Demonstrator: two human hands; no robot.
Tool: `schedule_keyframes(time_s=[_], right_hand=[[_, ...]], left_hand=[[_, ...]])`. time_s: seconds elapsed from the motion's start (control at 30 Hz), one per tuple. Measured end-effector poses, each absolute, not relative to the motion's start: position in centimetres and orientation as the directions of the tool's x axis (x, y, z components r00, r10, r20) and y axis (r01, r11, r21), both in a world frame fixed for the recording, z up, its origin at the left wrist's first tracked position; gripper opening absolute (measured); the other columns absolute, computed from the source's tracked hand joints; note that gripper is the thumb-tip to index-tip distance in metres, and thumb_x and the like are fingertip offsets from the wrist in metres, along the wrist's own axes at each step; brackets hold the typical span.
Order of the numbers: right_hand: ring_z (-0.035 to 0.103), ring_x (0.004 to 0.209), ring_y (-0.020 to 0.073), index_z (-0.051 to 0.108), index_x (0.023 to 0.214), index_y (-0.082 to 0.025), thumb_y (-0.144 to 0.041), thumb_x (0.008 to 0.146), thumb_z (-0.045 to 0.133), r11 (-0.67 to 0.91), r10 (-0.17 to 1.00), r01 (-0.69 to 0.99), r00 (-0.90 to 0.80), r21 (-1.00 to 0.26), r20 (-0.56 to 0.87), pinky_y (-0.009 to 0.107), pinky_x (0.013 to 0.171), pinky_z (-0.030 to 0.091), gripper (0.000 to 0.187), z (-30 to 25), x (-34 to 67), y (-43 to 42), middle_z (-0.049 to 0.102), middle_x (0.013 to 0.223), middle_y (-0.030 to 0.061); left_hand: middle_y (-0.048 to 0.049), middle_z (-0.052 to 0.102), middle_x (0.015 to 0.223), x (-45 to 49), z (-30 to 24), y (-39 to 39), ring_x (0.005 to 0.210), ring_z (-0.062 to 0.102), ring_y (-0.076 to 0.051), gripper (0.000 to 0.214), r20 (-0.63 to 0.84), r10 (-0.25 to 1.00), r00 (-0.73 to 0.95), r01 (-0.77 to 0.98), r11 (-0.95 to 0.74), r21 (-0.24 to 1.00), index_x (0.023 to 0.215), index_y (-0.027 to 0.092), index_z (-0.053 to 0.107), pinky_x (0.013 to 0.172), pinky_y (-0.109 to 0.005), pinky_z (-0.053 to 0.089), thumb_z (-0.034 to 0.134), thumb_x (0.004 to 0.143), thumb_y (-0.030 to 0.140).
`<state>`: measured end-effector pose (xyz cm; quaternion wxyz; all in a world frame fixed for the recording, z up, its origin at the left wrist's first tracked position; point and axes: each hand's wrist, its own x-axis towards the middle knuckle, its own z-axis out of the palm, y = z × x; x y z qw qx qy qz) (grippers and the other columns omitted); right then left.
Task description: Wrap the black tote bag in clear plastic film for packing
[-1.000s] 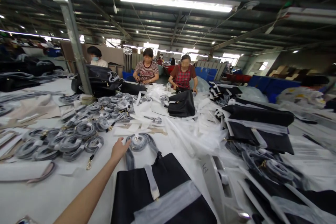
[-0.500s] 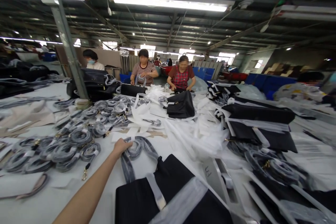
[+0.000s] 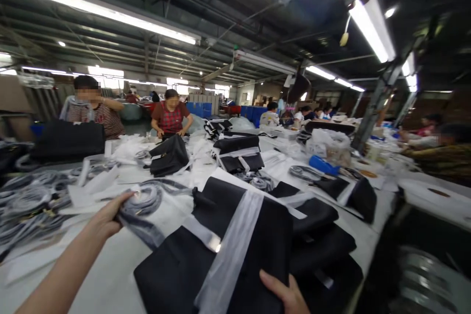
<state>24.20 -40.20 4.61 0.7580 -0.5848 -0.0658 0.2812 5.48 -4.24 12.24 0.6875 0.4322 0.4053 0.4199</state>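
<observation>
My left hand reaches out from the lower left, its fingers closed on a coiled strap in clear wrapping. Part of that strap trails down toward a black bag in front of me. A band of pale translucent wrap runs across the bag, and a wrapped tab with a shiny metal piece lies on its front. At the bottom, my right hand grips the bag's near right edge, thumb on the face; its other fingers are mostly hidden.
Several black bags are stacked to the right, another bag beyond. Coiled straps heap at the left. White paper and more bags spread across the table. People work opposite and farther right.
The view has swung right, bringing the stacked bags at the right into sight. My right hand has appeared on the bag's edge. My left hand still holds the coiled strap.
</observation>
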Motion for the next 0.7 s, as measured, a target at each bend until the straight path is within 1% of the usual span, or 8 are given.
schedule_keyframes(time_s=[0.03, 0.13, 0.2, 0.3, 0.4, 0.5, 0.6, 0.7], right_hand=[[0.068, 0.087, 0.0344, 0.059, 0.116, -0.010, -0.047, 0.055, 0.078, 0.145, 0.475, -0.347, 0.846, -0.927, -0.243, 0.047, 0.079, 0.055, 0.074, 5.9, 25.7, -41.5, 0.073, 0.088, 0.0132], [0.069, 0.080, 0.0356, 0.062, 0.111, -0.010, -0.044, 0.051, 0.080, 0.145, 0.364, -0.293, 0.904, -0.945, -0.224, 0.047, 0.074, 0.056, 0.070, 9.9, 30.9, -45.0, 0.073, 0.081, 0.0144], [0.069, 0.078, 0.0371, 0.063, 0.107, -0.010, -0.039, 0.049, 0.080, 0.184, 0.300, -0.287, 0.927, -0.940, -0.225, 0.048, 0.072, 0.057, 0.067, 12.2, 34.6, -46.5, 0.073, 0.079, 0.0164], [0.068, 0.080, 0.0384, 0.062, 0.107, -0.011, -0.033, 0.050, 0.079, 0.256, 0.237, -0.305, 0.940, -0.917, -0.247, 0.048, 0.074, 0.057, 0.063, 13.9, 39.8, -47.5, 0.073, 0.080, 0.0181], [0.068, 0.084, 0.0389, 0.059, 0.110, -0.009, -0.031, 0.054, 0.075, 0.251, 0.215, -0.319, 0.939, -0.914, -0.269, 0.048, 0.074, 0.057, 0.062, 12.3, 44.2, -47.1, 0.072, 0.084, 0.0187], [0.068, 0.085, 0.0390, 0.055, 0.117, -0.006, -0.032, 0.060, 0.071, 0.229, 0.164, -0.335, 0.939, -0.914, -0.303, 0.047, 0.070, 0.059, 0.065, 8.8, 47.5, -46.2, 0.070, 0.096, 0.0212], [0.068, 0.081, 0.0389, 0.051, 0.123, -0.007, -0.034, 0.061, 0.073, 0.259, 0.108, -0.378, 0.926, -0.889, -0.362, 0.048, 0.065, 0.059, 0.072, 6.1, 49.3, -45.8, 0.068, 0.104, 0.0231], [0.067, 0.079, 0.0404, 0.053, 0.123, -0.009, -0.039, 0.056, 0.078, 0.234, 0.111, -0.393, 0.919, -0.889, -0.378, 0.051, 0.064, 0.058, 0.077, 5.6, 49.7, -46.0, 0.069, 0.100, 0.0241]], left_hand=[[-0.0053, 0.066, 0.064, 7.9, 13.7, -4.5, 0.056, 0.064, -0.019, 0.009, -0.239, 0.890, 0.388, -0.232, 0.346, 0.909, 0.080, 0.012, 0.059, 0.057, -0.032, 0.056, 0.063, 0.077, 0.020], [-0.0009, 0.067, 0.071, 15.4, 17.8, -5.9, 0.059, 0.063, -0.013, 0.013, -0.123, 0.864, 0.488, -0.340, 0.318, 0.885, 0.089, 0.015, 0.059, 0.063, -0.025, 0.055, 0.063, 0.078, 0.018], [0.0000, 0.068, 0.088, 19.8, 19.7, -7.3, 0.068, 0.065, -0.010, 0.032, -0.022, 0.832, 0.555, -0.396, 0.287, 0.872, 0.107, 0.020, 0.055, 0.069, -0.023, 0.053, 0.066, 0.077, 0.020], [-0.0046, 0.063, 0.109, 23.6, 19.5, -9.8, 0.078, 0.066, -0.011, 0.068, 0.008, 0.783, 0.621, -0.369, 0.284, 0.885, 0.132, 0.030, 0.033, 0.073, -0.025, 0.052, 0.071, 0.075, 0.028], [-0.0115, 0.061, 0.111, 23.3, 15.3, -11.8, 0.080, 0.066, -0.015, 0.076, -0.084, 0.730, 0.678, -0.234, 0.323, 0.917, 0.134, 0.028, 0.027, 0.072, -0.029, 0.051, 0.073, 0.074, 0.034], [-0.0123, 0.065, 0.096, 19.7, 8.6, -12.3, 0.073, 0.066, -0.018, 0.070, -0.213, 0.680, 0.702, -0.090, 0.381, 0.920, 0.125, 0.020, 0.038, 0.068, -0.032, 0.051, 0.074, 0.069, 0.042], [-0.0072, 0.066, 0.090, 14.4, 1.7, -11.2, 0.073, 0.066, -0.017, 0.076, -0.343, 0.653, 0.675, 0.007, 0.460, 0.888, 0.113, 0.022, 0.047, 0.068, -0.028, 0.052, 0.080, 0.053, 0.056], [-0.0059, 0.069, 0.088, 9.1, -3.1, -10.0, 0.075, 0.067, -0.021, 0.080, -0.421, 0.716, 0.556, 0.015, 0.498, 0.867, 0.103, 0.026, 0.053, 0.069, -0.030, 0.054, 0.079, 0.039, 0.067]])
